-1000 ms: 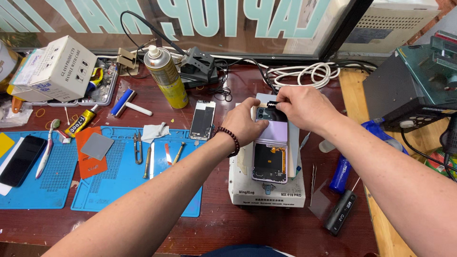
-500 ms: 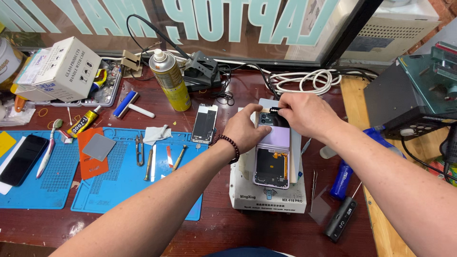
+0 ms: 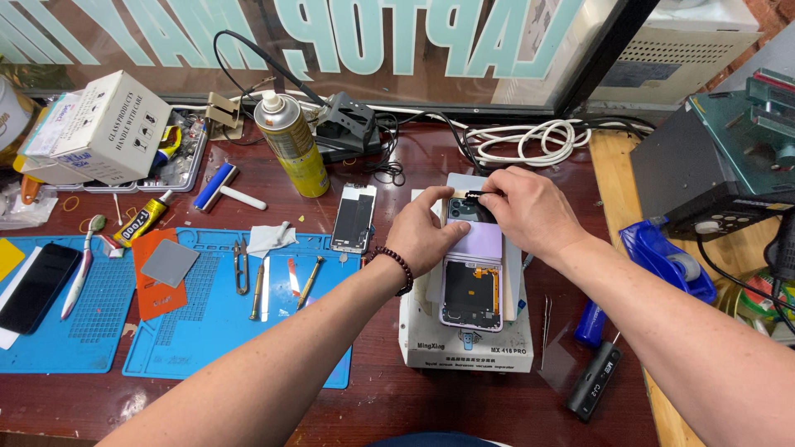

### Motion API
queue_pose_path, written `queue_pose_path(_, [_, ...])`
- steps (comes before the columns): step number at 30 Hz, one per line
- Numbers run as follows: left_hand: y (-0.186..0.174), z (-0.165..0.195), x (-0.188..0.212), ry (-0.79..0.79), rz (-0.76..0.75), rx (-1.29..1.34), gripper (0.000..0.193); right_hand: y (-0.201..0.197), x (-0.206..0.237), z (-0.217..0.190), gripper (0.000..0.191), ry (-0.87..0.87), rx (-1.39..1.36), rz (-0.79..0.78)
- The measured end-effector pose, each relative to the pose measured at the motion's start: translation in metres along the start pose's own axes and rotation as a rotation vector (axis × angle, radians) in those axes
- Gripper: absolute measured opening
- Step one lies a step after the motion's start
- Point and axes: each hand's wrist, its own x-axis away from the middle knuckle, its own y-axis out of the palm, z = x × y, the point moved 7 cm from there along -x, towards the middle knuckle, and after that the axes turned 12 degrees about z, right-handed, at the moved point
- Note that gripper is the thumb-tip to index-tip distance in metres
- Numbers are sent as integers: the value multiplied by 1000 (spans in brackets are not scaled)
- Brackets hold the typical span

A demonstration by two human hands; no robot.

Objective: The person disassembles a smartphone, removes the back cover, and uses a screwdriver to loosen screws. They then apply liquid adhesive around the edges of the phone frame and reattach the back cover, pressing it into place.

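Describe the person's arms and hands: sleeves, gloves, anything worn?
Both forearms are bare, with no sleeves in view. Left hand and right hand are ungloved. The left wrist carries a dark beaded bracelet. No rings or watch can be seen, and the right wrist is bare.

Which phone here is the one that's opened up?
The lilac folding phone on the white machine, under both hands; its lower half shows its insides. The black phone far left lies closed.
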Motion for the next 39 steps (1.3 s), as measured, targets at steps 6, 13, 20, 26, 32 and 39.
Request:
queue_pose_path(6, [1,-2,-1,5,1,6,64,2,5,-1,14,-90,-32,96])
queue_pose_path(13, [5,1,0,15,-13,-19,64,-7,12,-8,13,-88,-29,158])
queue_pose_path(20, [2,10,5,-63,-89,0,65,-43,35,79,47,231,-232,235])
queue_pose_path(26, [8,18,9,-95,-101,27,65,-52,113,245,47,828,36,-32])
queue_pose_path(32, [15,17,6,-78,-83,2,64,8,155,248,57,955,-85,-140])
queue_pose_path(39, [14,12,5,-105,-83,0,64,-21,124,181,45,687,177,28])
